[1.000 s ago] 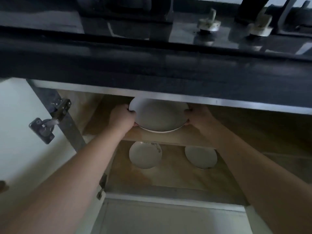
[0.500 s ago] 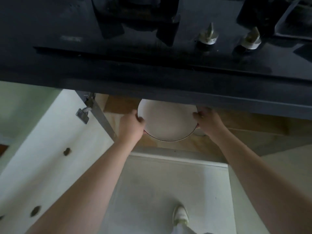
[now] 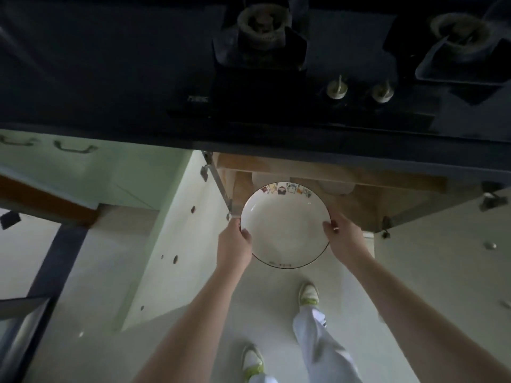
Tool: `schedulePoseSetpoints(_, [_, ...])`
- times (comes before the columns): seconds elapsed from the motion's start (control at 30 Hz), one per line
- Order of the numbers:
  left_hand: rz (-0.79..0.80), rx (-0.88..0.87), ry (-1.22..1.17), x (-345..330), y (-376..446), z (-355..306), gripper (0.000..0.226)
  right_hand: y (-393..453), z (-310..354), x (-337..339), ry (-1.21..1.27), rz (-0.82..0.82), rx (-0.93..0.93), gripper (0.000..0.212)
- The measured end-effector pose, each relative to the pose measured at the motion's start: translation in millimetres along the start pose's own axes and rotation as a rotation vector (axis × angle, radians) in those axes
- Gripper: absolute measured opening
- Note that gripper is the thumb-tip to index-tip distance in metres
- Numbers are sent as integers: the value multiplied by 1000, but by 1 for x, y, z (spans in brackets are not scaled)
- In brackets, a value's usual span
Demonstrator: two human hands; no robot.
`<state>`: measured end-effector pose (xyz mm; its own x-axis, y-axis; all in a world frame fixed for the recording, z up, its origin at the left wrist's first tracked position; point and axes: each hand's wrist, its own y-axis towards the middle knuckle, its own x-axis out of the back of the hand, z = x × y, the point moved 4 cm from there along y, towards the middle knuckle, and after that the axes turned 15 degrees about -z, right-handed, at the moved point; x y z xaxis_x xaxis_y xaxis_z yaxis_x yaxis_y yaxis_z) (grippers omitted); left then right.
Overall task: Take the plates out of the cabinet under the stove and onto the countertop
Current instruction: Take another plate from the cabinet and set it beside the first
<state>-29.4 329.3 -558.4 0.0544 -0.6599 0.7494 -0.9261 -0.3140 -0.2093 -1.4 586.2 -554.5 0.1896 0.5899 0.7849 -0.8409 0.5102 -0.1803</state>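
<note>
A white plate point(image 3: 284, 225) with a thin dark rim and small coloured drawings at its far edge is held level in front of the open cabinet point(image 3: 367, 194), below the dark countertop point(image 3: 110, 78). My left hand point(image 3: 235, 241) grips its left rim and my right hand point(image 3: 343, 236) grips its right rim. Inside the cabinet, two more pale plates point(image 3: 336, 187) show partly behind the held one, under the counter's edge.
A black stove point(image 3: 276, 51) with two burners and two knobs point(image 3: 336, 89) sits on the countertop. White cabinet doors point(image 3: 171, 244) stand open at left and right. My feet and one trouser leg are on the pale floor below.
The plate has come out of the cabinet toward me and upward, held in both hands. The view has risen, so the stove top and my feet now show.
</note>
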Motion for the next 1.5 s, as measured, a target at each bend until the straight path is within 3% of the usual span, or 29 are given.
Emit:
schedulePoseSetpoints(0.13, [37,27,-31,36,-48,21,10,-46,10,26,32,26,30,12])
schedulePoseSetpoints(0.4, [164,-68,-144,133,-117,11,16,-161,38,109,156,-6,-2,30])
schedulePoseSetpoints(0.6, [209,-159,-270,192,-152,-17,30,-231,58,174,297,-60,-4,34])
schedulePoseSetpoints(0.83, [257,-371,-323,221,-195,-104,28,-266,44,257,354,-212,-39,19])
schedulePoseSetpoints(1.1, [299,-532,-372,199,-278,-213,20,-290,-14,374,446,-433,-97,19])
schedulePoseSetpoints(1.5, [546,-721,-317,79,-526,-356,18,-405,-222,566,575,-735,-334,19])
